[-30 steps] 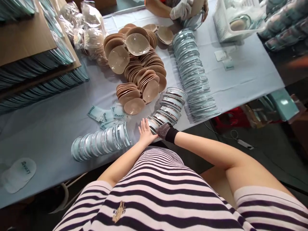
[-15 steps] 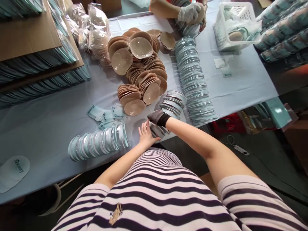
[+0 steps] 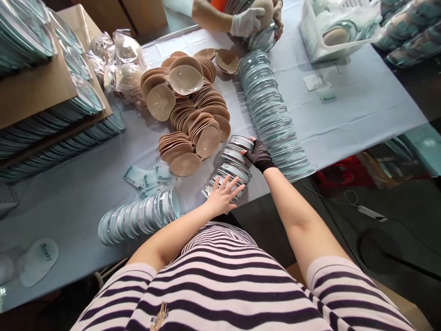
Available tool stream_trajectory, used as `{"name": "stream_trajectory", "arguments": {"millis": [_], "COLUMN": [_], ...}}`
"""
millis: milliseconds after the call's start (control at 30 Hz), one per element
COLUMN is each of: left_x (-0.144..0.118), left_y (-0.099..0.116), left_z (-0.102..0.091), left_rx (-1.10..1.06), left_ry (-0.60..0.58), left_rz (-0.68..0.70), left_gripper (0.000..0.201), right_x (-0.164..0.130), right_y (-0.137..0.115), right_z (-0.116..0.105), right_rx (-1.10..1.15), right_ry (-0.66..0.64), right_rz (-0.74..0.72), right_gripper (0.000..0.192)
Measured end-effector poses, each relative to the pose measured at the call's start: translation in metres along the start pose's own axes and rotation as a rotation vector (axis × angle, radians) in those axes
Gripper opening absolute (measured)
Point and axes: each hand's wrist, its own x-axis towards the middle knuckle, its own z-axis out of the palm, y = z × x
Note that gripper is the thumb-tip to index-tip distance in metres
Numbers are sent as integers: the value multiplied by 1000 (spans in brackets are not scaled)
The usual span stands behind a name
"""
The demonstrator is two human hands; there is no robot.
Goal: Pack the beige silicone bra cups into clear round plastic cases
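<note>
A short leaning stack of clear round plastic cases (image 3: 236, 158) with white inserts lies at the table's near edge between my hands. My left hand (image 3: 223, 197) is bare and lies on its near end, fingers spread. My right hand (image 3: 259, 154), in a black mesh fingerless glove, touches the stack's far right side with thumb and forefinger apart; its other fingers are partly hidden. Just beyond the stack are rows of tan adhesive bra cups (image 3: 186, 164). A long row of clear cases (image 3: 267, 105) runs along the right, and a shorter row (image 3: 138, 216) lies left.
Printed cards (image 3: 146, 181) lie left of the cups. At the back, a co-worker's gloved hand (image 3: 246, 22) holds cups and cases. A white basket (image 3: 312, 43) stands back right, wrapped cups (image 3: 127, 76) back left. A cardboard box (image 3: 34, 87) with stacked cases occupies the left.
My right hand has moved away from my left to the stack's far right side. My left hand has shifted right onto the stack, fingers spreading. The view has shifted slightly.
</note>
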Motion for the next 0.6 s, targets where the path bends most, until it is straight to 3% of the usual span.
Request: {"name": "stream_trajectory", "arguments": {"millis": [133, 333, 600], "left_x": [21, 11, 10], "left_y": [-5, -15, -29], "left_z": [-8, -15, -18], "left_rx": [33, 44, 63], "left_ry": [-66, -128, -96], "left_rz": [18, 37, -26], "left_gripper": [83, 77, 77], "right_x": [-12, -22, 13], "right_y": [7, 19, -1], "right_z": [1, -14, -33], "right_rx": [118, 127, -65], "right_ry": [39, -14, -260], "right_rz": [84, 152, -88], "right_gripper": [73, 66, 81]}}
